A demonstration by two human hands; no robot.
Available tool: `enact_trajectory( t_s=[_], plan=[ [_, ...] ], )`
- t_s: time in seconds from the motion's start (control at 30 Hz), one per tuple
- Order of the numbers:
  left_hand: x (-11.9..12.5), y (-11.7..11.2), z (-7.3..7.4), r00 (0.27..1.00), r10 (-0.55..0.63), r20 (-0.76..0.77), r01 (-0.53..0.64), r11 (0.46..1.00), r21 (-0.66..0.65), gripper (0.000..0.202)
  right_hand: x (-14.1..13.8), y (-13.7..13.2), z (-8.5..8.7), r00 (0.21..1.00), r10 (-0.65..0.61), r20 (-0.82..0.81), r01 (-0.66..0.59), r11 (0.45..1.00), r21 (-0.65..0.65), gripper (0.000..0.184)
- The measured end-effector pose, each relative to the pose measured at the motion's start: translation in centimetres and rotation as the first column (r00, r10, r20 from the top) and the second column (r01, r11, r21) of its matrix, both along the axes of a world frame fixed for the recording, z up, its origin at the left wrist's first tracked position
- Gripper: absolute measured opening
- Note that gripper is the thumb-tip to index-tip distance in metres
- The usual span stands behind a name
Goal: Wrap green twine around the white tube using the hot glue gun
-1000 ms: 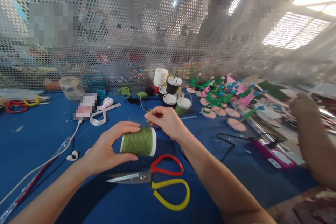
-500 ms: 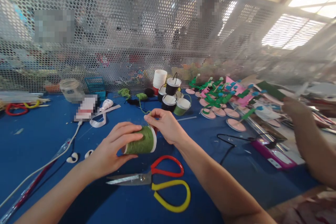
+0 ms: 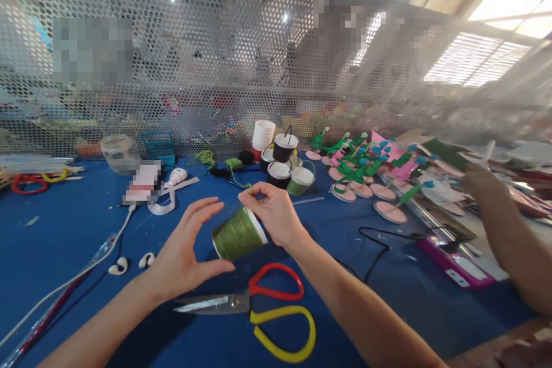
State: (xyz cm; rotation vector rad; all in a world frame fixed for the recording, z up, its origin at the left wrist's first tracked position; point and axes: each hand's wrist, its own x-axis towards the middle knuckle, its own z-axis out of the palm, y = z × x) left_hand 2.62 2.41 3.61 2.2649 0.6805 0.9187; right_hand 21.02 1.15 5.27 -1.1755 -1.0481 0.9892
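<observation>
A paper cup (image 3: 238, 235) wound with green yarn lies tilted on its side in the air, its white rim facing right. My right hand (image 3: 275, 211) pinches the cup near the rim's top, together with a strand of green yarn (image 3: 244, 184) that runs back to a small ball. Just left of the cup, my left hand (image 3: 190, 253) is open, thumb and fingers spread around it without gripping. Below the cup lie large scissors (image 3: 235, 303) with one red and one yellow handle, blades pointing left.
Finished little buckets (image 3: 285, 147) and stacked white cups (image 3: 263, 133) stand at the back. Paper flower pieces (image 3: 362, 167) on pink discs crowd the right, beside a purple power strip (image 3: 457, 264) and another person's arm (image 3: 500, 218). A phone (image 3: 144, 181), cable and earbuds (image 3: 118, 265) lie left.
My left hand has let go of the yarn-wound cup and spread its fingers. The cup has tilted, while my right hand keeps its pinch at the rim.
</observation>
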Motion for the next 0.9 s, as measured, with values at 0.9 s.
enact_trajectory(
  t_s=[0.9],
  plan=[
    [0.6, -0.4, 0.2, 1.0, -0.015, 0.0, 0.014, 0.908, -0.419, 0.046, 0.8, -0.3, 0.5, 0.912, 0.091, 0.401, -0.124, 0.991, 0.057, 0.029]
  ],
)
